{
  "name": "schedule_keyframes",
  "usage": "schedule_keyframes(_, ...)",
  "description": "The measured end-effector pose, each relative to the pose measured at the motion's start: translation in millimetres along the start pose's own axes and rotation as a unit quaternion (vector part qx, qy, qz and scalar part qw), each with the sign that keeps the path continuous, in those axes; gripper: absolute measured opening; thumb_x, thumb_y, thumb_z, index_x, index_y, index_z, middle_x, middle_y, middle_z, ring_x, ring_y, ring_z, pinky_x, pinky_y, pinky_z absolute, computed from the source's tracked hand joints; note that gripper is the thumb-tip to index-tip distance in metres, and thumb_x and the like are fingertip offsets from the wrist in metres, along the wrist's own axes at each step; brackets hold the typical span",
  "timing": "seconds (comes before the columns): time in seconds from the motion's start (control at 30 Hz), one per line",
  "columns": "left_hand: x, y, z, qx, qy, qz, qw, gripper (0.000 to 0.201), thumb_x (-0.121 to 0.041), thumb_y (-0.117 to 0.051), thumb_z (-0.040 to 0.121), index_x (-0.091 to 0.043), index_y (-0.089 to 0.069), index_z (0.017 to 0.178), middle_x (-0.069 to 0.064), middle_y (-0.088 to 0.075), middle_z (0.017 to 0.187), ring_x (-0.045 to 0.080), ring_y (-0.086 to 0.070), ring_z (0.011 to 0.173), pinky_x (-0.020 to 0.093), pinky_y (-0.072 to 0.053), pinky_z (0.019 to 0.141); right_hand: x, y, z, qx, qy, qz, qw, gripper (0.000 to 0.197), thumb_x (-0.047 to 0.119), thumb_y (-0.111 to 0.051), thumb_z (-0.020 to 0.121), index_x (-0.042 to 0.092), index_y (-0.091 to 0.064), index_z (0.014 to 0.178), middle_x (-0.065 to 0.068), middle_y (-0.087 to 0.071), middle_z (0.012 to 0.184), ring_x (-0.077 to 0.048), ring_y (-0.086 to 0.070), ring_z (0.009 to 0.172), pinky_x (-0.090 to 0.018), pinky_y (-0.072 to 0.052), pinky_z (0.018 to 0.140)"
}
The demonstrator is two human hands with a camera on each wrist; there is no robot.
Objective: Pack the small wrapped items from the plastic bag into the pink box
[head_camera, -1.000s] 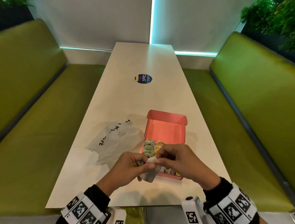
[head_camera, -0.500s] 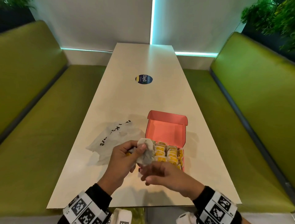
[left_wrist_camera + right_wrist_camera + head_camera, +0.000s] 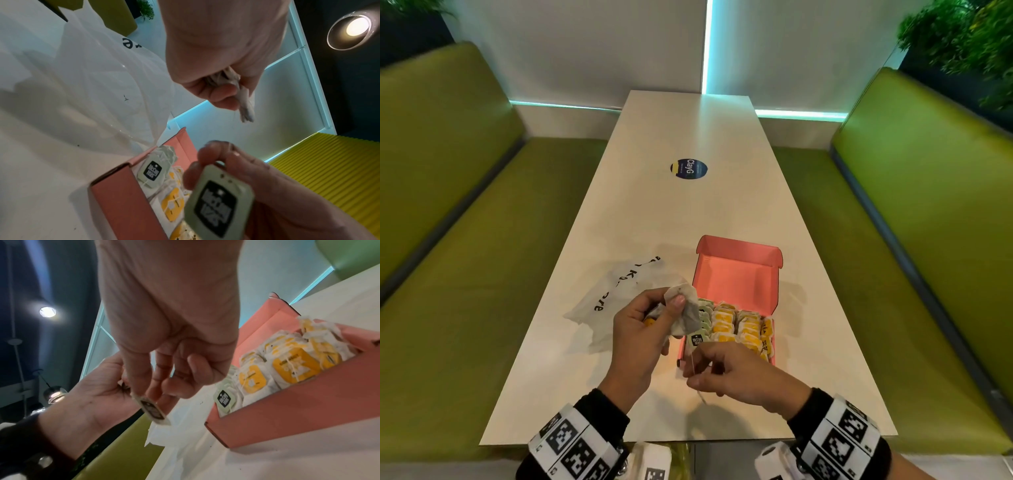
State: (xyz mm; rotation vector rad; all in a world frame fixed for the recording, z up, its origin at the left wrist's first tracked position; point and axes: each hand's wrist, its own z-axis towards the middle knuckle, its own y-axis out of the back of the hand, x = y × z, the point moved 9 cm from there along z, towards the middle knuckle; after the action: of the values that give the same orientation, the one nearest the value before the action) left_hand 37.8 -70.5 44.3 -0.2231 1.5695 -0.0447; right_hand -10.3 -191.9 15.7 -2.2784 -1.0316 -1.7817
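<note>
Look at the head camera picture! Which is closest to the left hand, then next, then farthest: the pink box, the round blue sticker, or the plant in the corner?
Measured from the left hand:
1. Pink box, just to the hand's right on the table.
2. Round blue sticker, farther up the middle of the table.
3. Plant, far off in the top right corner, behind the bench.

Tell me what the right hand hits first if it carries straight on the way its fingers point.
Most likely the left hand. The right hand points left and slightly forward, pinching a green tag; the pink box sits just beyond. Depth is unclear, so it might pass below.
</note>
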Motion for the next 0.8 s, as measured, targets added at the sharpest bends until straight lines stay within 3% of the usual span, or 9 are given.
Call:
schedule_keyframes(0.17,-0.4,11.1,4.1,-0.055,-0.021,0.007,0.998,0.008,-0.006,-0.066,0.082,-0.014,-0.067,0.08,0.005,-0.057,0.065,0.023,-0.042,0.05,0.018,-0.031,0.033,6.6,-1.1,-6.9,0.025,0.004,0.036,0.999,0.02,0.001,-0.053,0.087,0.019,-0.062,0.085,0.005,-0.064,0.086,-0.001,-0.058,0.079,-0.014,-0.046,0.074)
schedule_keyframes(0.27,-1.0,16.8,5.6,-0.08,-0.033,0.019,0.996,0.014,-0.007,-0.066,0.083,-0.019,-0.066,0.077,-0.001,-0.056,0.06,0.011,-0.042,0.044,0.016,-0.032,0.034,10.7,-0.7,-10.5,0.023,0.007,0.052,0.998,0.019,0.0,-0.051,0.089,0.017,-0.06,0.088,0.003,-0.065,0.082,-0.008,-0.061,0.083,-0.025,-0.049,0.083)
schedule_keyframes(0.4,-1.6,25.2,7.9,-0.113,-0.05,0.038,0.992,0.014,-0.01,-0.067,0.083,-0.023,-0.066,0.078,-0.002,-0.056,0.064,0.001,-0.042,0.043,0.014,-0.037,0.039,13.5,2.5,-16.9,0.007,0.006,0.079,0.997,0.022,0.003,-0.054,0.09,0.015,-0.051,0.108,0.003,-0.065,0.08,-0.014,-0.062,0.07,-0.024,-0.051,0.072)
schedule_keyframes(0.5,1.0,29.8,10.0,-0.127,-0.063,0.052,0.988,0.008,-0.014,-0.067,0.083,-0.021,-0.067,0.082,-0.003,-0.057,0.064,0.004,-0.043,0.044,0.016,-0.039,0.041,23.6,2.6,-22.5,0.015,0.024,0.096,0.995,0.026,0.002,-0.054,0.09,0.021,-0.04,0.104,0.0,-0.068,0.081,-0.018,-0.065,0.065,-0.023,-0.049,0.062)
schedule_keyframes(0.57,0.1,29.6,9.5,-0.126,-0.081,0.081,0.985,0.011,-0.014,-0.068,0.083,-0.025,-0.067,0.081,-0.011,-0.059,0.065,0.005,-0.048,0.052,0.019,-0.043,0.048,31.4,4.2,-24.0,0.019,0.034,0.108,0.993,0.028,0.002,-0.054,0.09,0.022,-0.037,0.098,-0.004,-0.068,0.08,-0.021,-0.065,0.06,-0.023,-0.049,0.056)
schedule_keyframes(0.7,-9.6,18.0,2.9,-0.071,-0.145,0.166,0.973,0.029,-0.01,-0.07,0.08,-0.038,-0.063,0.075,-0.023,-0.065,0.067,-0.006,-0.057,0.065,0.005,-0.043,0.061,53.0,14.1,-24.0,0.015,0.068,0.17,0.983,0.029,0.002,-0.058,0.089,0.025,-0.042,0.098,-0.011,-0.067,0.075,-0.021,-0.066,0.054,-0.024,-0.049,0.049)
schedule_keyframes(0.77,-13.7,13.5,-1.7,-0.048,-0.193,0.211,0.957,0.031,-0.013,-0.072,0.08,-0.042,-0.063,0.074,-0.021,-0.066,0.07,-0.005,-0.059,0.067,0.006,-0.044,0.062,62.1,22.1,-22.8,-0.002,0.085,0.2,0.976,0.027,0.003,-0.058,0.089,0.022,-0.045,0.103,-0.011,-0.067,0.072,-0.021,-0.065,0.052,-0.023,-0.048,0.047)
schedule_keyframes(0.8,-15.6,11.7,-4.4,-0.034,-0.217,0.225,0.949,0.022,-0.019,-0.071,0.079,-0.039,-0.066,0.074,-0.019,-0.066,0.069,-0.004,-0.06,0.068,0.008,-0.046,0.062,65.7,25.4,-22.0,-0.009,0.091,0.209,0.974,0.023,0.005,-0.058,0.089,0.019,-0.047,0.103,-0.012,-0.067,0.071,-0.021,-0.066,0.052,-0.023,-0.048,0.047)
